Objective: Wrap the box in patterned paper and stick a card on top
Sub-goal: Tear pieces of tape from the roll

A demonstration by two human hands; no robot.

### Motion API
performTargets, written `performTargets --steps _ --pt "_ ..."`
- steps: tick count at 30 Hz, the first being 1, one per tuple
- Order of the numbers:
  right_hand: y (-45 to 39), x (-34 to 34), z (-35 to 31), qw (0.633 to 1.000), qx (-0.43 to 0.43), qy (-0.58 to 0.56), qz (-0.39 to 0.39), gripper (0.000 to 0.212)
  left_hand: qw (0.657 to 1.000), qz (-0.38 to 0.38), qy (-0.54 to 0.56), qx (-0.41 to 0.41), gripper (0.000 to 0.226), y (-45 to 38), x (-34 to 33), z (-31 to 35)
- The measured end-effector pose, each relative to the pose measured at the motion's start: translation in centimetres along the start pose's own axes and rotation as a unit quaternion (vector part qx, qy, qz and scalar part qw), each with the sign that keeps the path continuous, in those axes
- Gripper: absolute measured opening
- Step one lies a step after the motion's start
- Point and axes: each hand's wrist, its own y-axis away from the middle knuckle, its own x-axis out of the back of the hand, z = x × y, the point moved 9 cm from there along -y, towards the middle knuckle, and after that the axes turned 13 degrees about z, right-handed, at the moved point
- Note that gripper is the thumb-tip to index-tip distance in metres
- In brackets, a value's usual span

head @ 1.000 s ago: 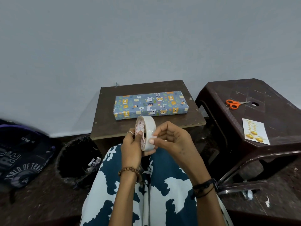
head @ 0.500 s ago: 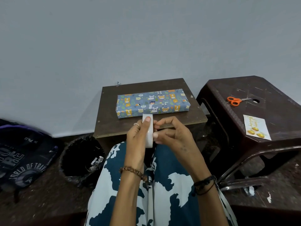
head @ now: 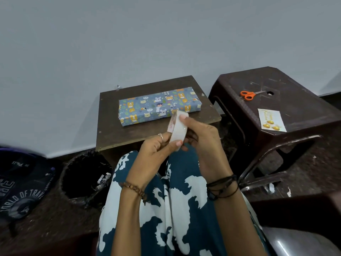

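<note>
- The box is already wrapped in blue paper with little animals on it. It lies flat on the small brown counter in the middle of the frame.
- The card with gold shapes is not on the box yet. It lies on the dark plastic stool at the right of the frame, well apart from the box.
- The orange scissors lie on the same stool, above the card.
- Both hands hold a roll of tape over the lap, just below the box.
- The left hand has its grip curled round the bottom of the roll. The right hand pinches the top, with one fingertip on the rim.
- The right hand seems to be looking for the tape's end, but the end is too small to see.
- What could go wrong: the tape end could stick back down, or tear crooked, or fold onto itself when pulled.
- A twisted piece would not hold the card flat on the box.
</note>
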Motion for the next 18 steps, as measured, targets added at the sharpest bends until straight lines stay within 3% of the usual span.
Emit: performTargets --steps 7,10,14,18 --pt "0.2 0.5 0.3 0.992 -0.098 -0.083 0.005 0.021 0.988 0.016 -0.094 -0.121 0.015 0.0 0.4 0.1" --pt "0.2 -0.2 0.7 0.993 -0.093 -0.070 -0.025 0.027 0.991 0.047 -0.073 -0.104 0.011 0.1 0.8 0.0" --pt "1.2 -2.3 0.9 0.989 -0.061 0.023 -0.134 0.030 0.988 0.128 -0.022 -0.087 0.007 0.2 1.9 0.5" --pt "1.1 -1.9 0.9 0.992 -0.063 0.000 -0.108 0.032 0.986 0.106 -0.056 -0.118 0.011 0.3 2.1 1.0"
